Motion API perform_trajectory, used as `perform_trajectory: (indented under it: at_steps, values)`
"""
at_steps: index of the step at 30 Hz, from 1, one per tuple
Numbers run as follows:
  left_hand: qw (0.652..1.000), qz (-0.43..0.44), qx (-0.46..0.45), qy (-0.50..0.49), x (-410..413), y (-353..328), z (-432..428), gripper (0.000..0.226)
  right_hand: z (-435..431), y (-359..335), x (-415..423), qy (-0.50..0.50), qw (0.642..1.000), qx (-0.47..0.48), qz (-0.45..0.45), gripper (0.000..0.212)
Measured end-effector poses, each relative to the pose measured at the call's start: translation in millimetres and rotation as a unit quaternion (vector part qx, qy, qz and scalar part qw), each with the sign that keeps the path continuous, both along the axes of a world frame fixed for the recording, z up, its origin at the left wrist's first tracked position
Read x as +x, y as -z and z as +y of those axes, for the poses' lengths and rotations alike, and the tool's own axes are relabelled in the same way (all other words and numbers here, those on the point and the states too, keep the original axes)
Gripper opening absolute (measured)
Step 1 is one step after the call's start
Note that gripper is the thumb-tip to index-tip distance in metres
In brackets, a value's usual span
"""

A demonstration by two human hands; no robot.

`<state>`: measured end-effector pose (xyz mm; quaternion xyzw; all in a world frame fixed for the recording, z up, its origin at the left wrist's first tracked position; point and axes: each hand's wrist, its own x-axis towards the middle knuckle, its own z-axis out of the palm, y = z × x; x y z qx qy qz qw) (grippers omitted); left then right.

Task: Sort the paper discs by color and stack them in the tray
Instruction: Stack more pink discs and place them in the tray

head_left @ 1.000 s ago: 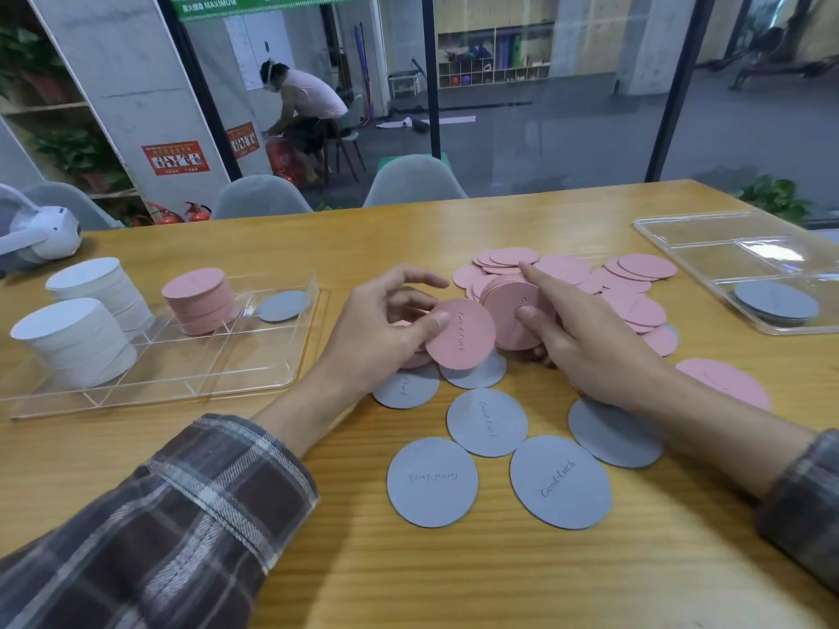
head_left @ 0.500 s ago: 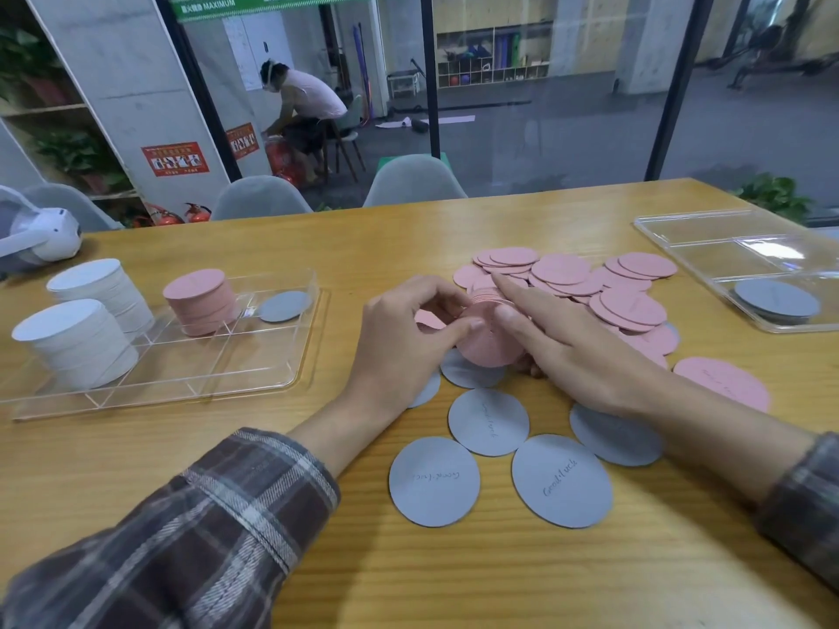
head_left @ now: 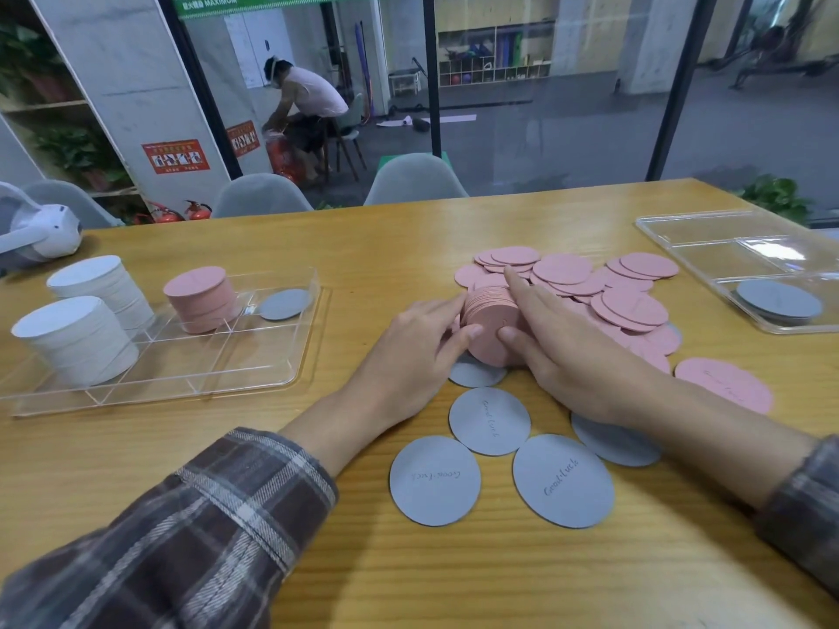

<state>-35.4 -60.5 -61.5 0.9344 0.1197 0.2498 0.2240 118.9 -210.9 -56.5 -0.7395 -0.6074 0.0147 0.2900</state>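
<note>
I see both hands meeting at the middle of the wooden surface (head_left: 318, 560), clasped around a bundle of pink paper discs (head_left: 492, 320) that stands on edge and leans toward me. My left hand (head_left: 422, 342) grips it from the left, thumb on the front face, while my right hand (head_left: 567, 351) grips it from the right, its index finger lying along the top edge. Just behind and right of the bundle lies a loose pile of pink round paper discs (head_left: 631, 306), overlapping one another. Near me, flat grey-blue paper discs (head_left: 489, 419) with handwriting lie on the surface, one partly under the bundle. Well to the left sits a clear plastic compartment tray (head_left: 227, 370) holding a neat pink disc stack (head_left: 202, 299) and a single grey disc (head_left: 285, 304) beside it, with two tall white disc stacks (head_left: 77, 340) at its left end. At the far right, a second clear tray (head_left: 708, 247) holds a low grey disc stack (head_left: 778, 301).
</note>
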Motion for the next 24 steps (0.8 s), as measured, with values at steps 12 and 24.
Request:
perform_trajectory:
  at_steps: [12, 24]
  values:
    - [0.999, 0.016, 0.050, 0.011, -9, -3, 14, 0.047, -5, -6, 5, -0.018, 0.999, 0.034, -0.005, 0.050]
    - [0.977, 0.126, 0.105, -0.139, -21, -12, 26, 0.064, -6, -9, 7, 0.044, 0.996, 0.064, 0.048, 0.047]
